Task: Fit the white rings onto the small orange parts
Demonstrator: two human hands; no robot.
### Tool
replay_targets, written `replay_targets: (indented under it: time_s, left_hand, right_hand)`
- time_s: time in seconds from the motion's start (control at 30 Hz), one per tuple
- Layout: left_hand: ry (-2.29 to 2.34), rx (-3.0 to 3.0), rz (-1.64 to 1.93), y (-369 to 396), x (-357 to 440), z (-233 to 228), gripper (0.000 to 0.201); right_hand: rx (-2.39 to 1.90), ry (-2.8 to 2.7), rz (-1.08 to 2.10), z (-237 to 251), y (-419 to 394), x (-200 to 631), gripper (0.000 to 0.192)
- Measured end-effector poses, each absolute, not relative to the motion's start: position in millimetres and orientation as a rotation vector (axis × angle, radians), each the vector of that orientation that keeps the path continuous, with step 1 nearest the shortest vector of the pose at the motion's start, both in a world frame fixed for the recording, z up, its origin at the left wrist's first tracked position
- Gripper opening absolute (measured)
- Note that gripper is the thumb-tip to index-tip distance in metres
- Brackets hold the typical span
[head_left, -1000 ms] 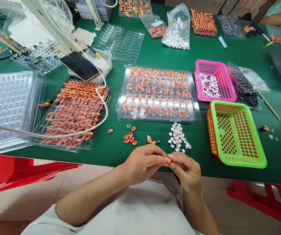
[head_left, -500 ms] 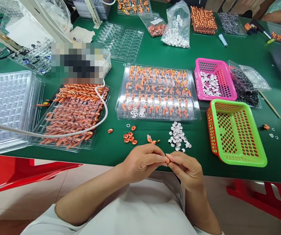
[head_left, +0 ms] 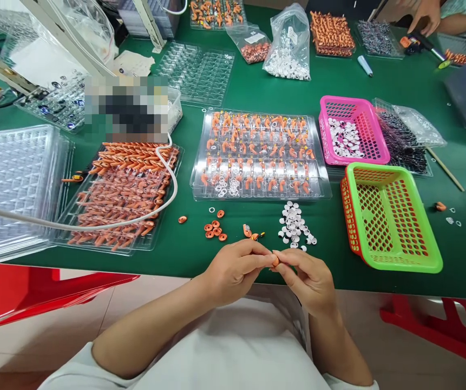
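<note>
Green felt covers the worktop [head_left: 257, 86], strewn with clear ribbed plastic trays and perforated baskets. At its near edge the left hand [head_left: 235, 271] and right hand [head_left: 308, 279] meet fingertip to fingertip, fingers of both pinched shut on a small orange piece [head_left: 275, 261]; it is too hidden to tell which way it points. Just beyond lie a heap of white rings [head_left: 295, 226] and a few orange rings [head_left: 214, 230]. Further in sits a clear tray [head_left: 324, 187] of orange parts, a smooth white cable [head_left: 171, 184] curving over another tray at the left. A green basket [head_left: 399, 265] stands at the right, a pink basket [head_left: 326, 157] behind it.
</note>
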State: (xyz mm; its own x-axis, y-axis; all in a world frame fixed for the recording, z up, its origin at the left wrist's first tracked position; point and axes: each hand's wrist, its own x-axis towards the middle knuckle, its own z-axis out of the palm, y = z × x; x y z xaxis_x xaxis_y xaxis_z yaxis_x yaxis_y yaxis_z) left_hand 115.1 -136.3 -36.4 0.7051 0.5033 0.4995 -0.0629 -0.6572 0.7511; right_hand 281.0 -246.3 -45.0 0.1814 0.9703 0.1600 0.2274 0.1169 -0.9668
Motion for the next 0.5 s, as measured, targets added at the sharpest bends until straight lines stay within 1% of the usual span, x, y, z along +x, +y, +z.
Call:
replay_targets:
  time_s: [0.17,0.23,0.5]
  left_hand:
    - [0.419,2.209,0.96,-139,115,-38,0.024]
    - [0.439,2.207,0.966,-141,115,-38,0.026]
    - [0.417,2.203,0.985,-146,113,-42,0.04]
  right_hand:
    - [-1.386,-1.288,0.768,-44,-244,273,0.038]
    - [-1.394,-1.282,0.712,-43,-242,269,0.036]
    - [-1.401,-1.279,0.581,-39,-239,263,0.03]
